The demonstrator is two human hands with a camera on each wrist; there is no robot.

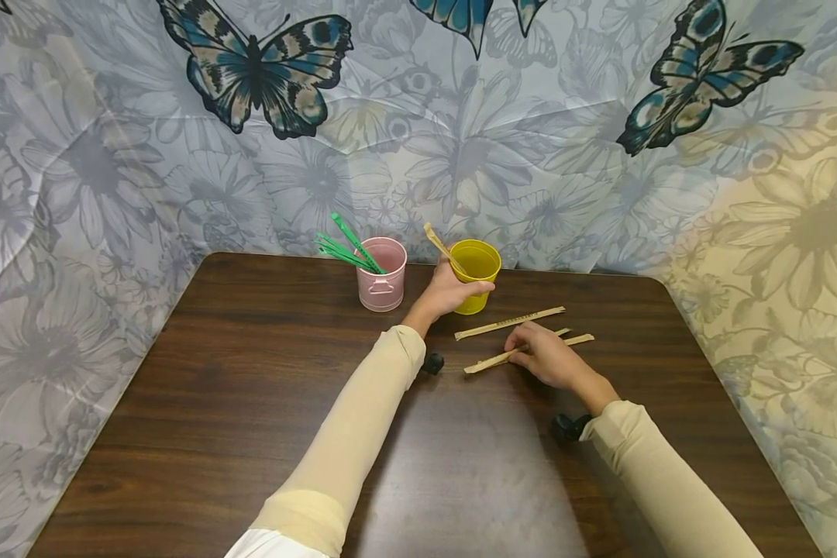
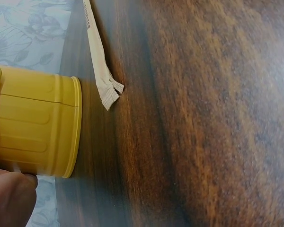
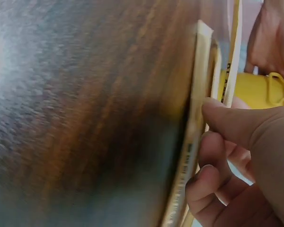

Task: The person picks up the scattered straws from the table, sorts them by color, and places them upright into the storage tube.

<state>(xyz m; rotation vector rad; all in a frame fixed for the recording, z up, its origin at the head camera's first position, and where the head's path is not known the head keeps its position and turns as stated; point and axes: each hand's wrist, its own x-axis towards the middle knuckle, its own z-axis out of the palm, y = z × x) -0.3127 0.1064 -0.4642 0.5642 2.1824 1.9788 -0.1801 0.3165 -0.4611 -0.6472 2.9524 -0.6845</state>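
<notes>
My left hand (image 1: 448, 293) grips a small yellow bucket (image 1: 469, 298) by its side, the thumb lying along the front. A tan paper-wrapped straw (image 1: 442, 246) leans inside the bucket and sticks out over its rim. Low over the table, my right hand (image 1: 547, 358) pinches at a pair of paper-wrapped straws (image 1: 486, 363) lying close together; thumb and fingertips meet around one of them in the right wrist view. Another paper-wrapped straw (image 1: 509, 323) lies between this hand and the bucket. Its serrated paper end (image 2: 109, 92) shows in the left wrist view.
A pink bucket (image 1: 381, 298) holding several green wrapped straws (image 1: 352, 248) stands left of the yellow one. Both buckets are near the back edge of the dark wooden table (image 1: 251, 403). Behind hangs a butterfly-patterned cloth (image 1: 460, 155).
</notes>
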